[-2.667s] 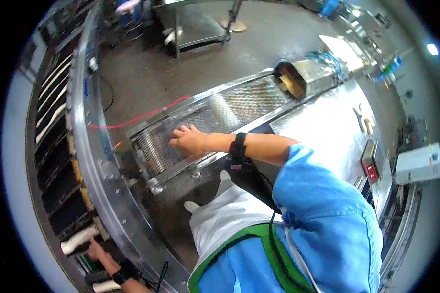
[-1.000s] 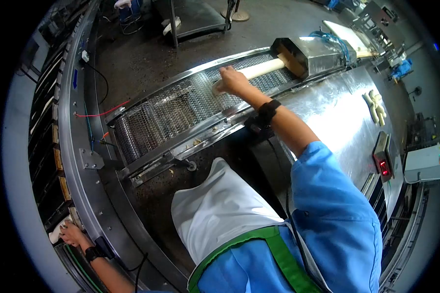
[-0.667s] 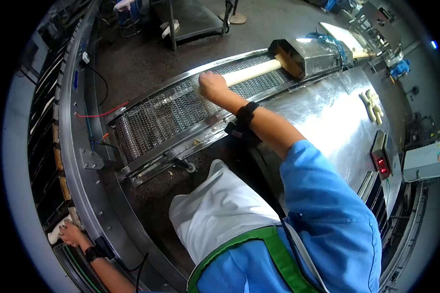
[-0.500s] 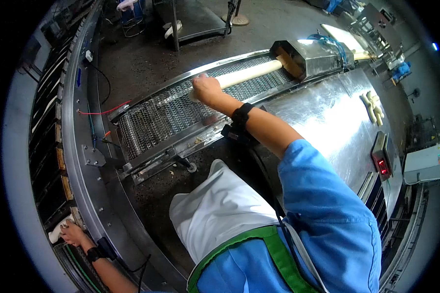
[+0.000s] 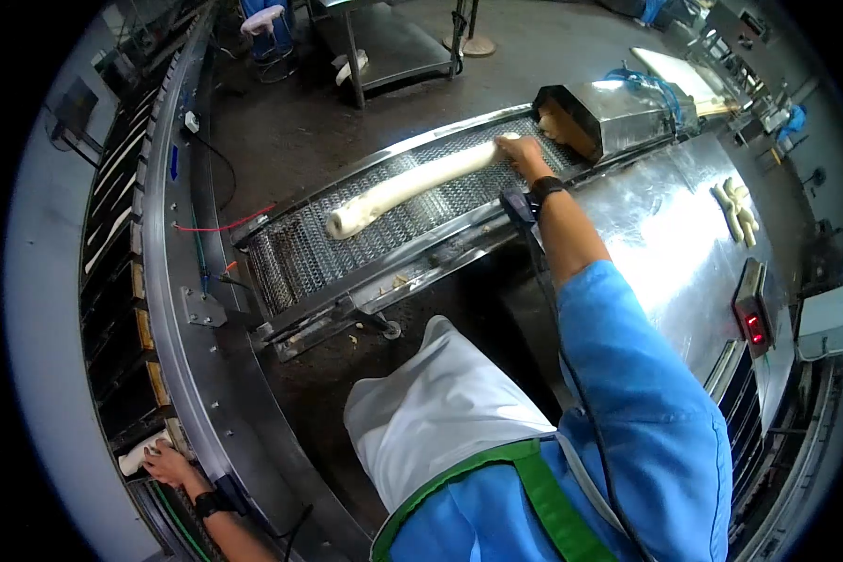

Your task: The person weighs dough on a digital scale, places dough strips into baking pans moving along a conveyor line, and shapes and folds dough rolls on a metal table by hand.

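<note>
A long pale dough roll [image 5: 412, 190] lies along the wire-mesh conveyor [image 5: 290, 253], its blunt near end toward the left. My right hand [image 5: 525, 155] is closed around the roll's far end, close to the mouth of the metal housing [image 5: 618, 117]. At the lower left, my left hand [image 5: 167, 465] curls over a short piece of white dough [image 5: 139, 456] on the side line with dark slots. My left fingers partly cover that piece. More dough [image 5: 554, 125] shows inside the housing's opening.
A steel table [image 5: 628, 225] on the right carries several dough strips [image 5: 738, 211] and a red digital display [image 5: 753, 326]. A curved metal rail [image 5: 155, 281] runs down the left. A steel stand [image 5: 398, 51] is at the back.
My right hand has gone from the roll's left end to its right end. The roll has moved left, out of the housing's mouth. My left hand stays on its dough piece.
</note>
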A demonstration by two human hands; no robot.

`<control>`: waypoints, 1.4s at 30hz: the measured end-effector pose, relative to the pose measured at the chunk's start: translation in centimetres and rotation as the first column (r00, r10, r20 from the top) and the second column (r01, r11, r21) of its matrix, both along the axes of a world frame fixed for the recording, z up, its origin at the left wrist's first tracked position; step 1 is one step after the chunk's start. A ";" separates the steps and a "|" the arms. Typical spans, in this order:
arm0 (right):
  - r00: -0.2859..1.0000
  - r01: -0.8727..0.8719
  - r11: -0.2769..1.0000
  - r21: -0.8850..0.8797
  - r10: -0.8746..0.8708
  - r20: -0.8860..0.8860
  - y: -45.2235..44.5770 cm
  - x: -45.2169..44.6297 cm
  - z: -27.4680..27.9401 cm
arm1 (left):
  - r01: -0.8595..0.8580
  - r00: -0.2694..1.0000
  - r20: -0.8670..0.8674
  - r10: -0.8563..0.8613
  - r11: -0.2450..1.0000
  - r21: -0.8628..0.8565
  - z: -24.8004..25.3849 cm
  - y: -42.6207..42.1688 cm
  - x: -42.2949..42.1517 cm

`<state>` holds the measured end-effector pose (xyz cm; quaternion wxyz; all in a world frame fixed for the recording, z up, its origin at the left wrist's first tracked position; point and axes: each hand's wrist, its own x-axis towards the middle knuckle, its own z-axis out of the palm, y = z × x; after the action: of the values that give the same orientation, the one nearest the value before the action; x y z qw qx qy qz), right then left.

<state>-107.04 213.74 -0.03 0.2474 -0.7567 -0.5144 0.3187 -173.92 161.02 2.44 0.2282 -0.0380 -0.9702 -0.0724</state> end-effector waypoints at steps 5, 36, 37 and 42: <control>0.991 -0.075 0.879 0.471 0.117 -0.060 -0.3 -3.7 -0.9 | -0.009 1.000 -0.009 0.010 0.999 0.044 0.7 0.4 1.5; 0.645 -0.242 0.904 0.353 0.421 -0.637 -4.1 5.7 7.4 | 0.068 0.985 -0.153 -0.079 0.995 -0.077 -4.8 -3.9 -6.0; 0.534 -0.244 0.890 0.385 0.454 -0.713 -4.8 7.3 8.1 | 0.009 0.993 -0.117 -0.020 0.995 -0.095 -3.3 -2.3 -3.5; 0.853 -0.503 0.578 0.642 0.449 0.265 -7.8 16.5 10.7 | 0.144 0.983 -0.059 -0.175 0.925 -0.352 -0.4 -0.7 -0.3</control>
<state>-90.51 205.94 10.71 0.3973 -0.4532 -0.7874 0.1298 -174.19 160.35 2.05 0.2545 -0.1596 -0.9502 0.0830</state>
